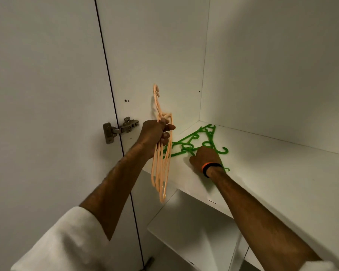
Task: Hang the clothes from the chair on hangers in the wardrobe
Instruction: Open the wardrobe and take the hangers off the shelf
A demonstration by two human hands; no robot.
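Observation:
My left hand (155, 134) is shut on a bunch of peach plastic hangers (161, 167), which dangle edge-on in front of the wardrobe's left inner wall, hooks pointing up. Green plastic hangers (192, 142) lie in a loose pile on the white wardrobe shelf (272, 173), toward its back left corner. My right hand (205, 157) rests palm down on the near part of that green pile, its fingers hidden under the hand. A black and orange band circles the right wrist. No clothes or chair are in view.
A metal door hinge (121, 128) sits on the wardrobe side panel, left of my left hand. Below the shelf, a lower white shelf (184, 227) and compartment divider show. White wardrobe walls enclose the shelf on the left and back.

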